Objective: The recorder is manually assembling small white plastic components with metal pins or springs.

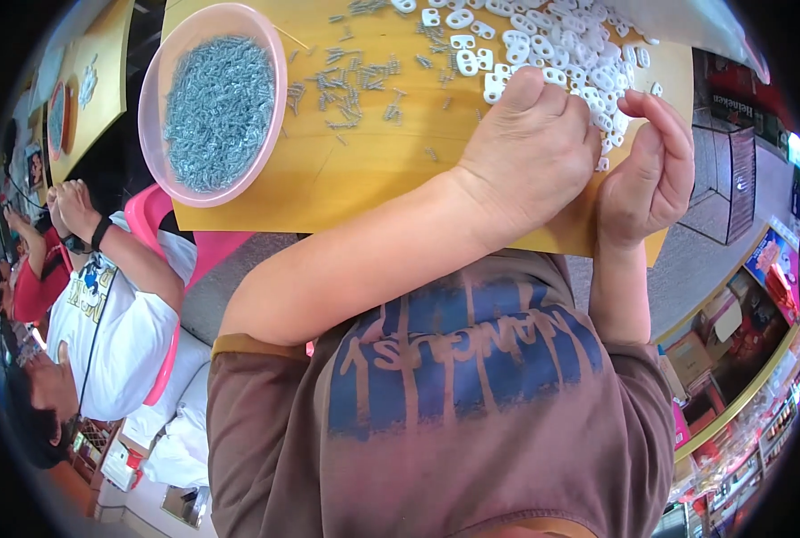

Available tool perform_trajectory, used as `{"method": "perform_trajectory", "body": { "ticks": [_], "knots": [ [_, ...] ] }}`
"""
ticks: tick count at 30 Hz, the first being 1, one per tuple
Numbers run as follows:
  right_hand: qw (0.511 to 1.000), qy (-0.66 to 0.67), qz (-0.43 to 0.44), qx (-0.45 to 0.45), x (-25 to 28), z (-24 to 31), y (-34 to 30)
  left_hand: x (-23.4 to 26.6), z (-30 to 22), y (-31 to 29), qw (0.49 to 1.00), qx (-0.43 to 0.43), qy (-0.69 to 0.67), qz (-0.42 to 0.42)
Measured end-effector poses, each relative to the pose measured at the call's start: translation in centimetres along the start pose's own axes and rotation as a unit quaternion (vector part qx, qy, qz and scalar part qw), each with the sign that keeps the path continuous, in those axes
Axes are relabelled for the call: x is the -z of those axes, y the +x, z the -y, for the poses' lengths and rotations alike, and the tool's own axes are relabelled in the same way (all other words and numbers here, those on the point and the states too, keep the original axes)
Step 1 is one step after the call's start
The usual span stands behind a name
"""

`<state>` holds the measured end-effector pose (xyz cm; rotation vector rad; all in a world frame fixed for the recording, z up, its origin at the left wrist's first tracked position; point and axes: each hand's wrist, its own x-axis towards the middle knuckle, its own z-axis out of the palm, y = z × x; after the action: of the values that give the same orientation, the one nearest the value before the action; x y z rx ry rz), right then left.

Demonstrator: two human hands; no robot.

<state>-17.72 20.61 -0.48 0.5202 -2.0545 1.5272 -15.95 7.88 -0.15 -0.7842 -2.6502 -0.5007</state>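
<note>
Fingers curl inward on the left hand.

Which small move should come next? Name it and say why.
Perhaps the right hand should take one of the white plastic pieces: it looks partly open, nothing can be seen in its grip, and the pieces lie close by.

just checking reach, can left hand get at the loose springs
Probably yes: mostly bare tabletop lies between the left hand and the loose springs, though its curled fingers might need opening.
</note>
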Motion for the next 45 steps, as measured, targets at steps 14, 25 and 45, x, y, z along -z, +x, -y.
{"method": "perform_trajectory", "body": {
  "ticks": [14, 25, 45],
  "knots": [
    [0.999, -0.03, 0.006, -0.012, -0.7, 0.3, 0.0, 3.5, -1.2, -2.1, 0.986, 0.029, -0.098, 0.135],
    [0.948, -0.081, 0.286, 0.115, -1.9, 3.1, -0.3, 9.8, 2.3, -11.9, 0.896, 0.384, -0.218, 0.049],
    [0.912, -0.164, 0.357, 0.117, -5.7, 4.6, -2.6, 10.3, 2.7, -11.4, 0.621, 0.464, -0.621, -0.12]
  ]
}}
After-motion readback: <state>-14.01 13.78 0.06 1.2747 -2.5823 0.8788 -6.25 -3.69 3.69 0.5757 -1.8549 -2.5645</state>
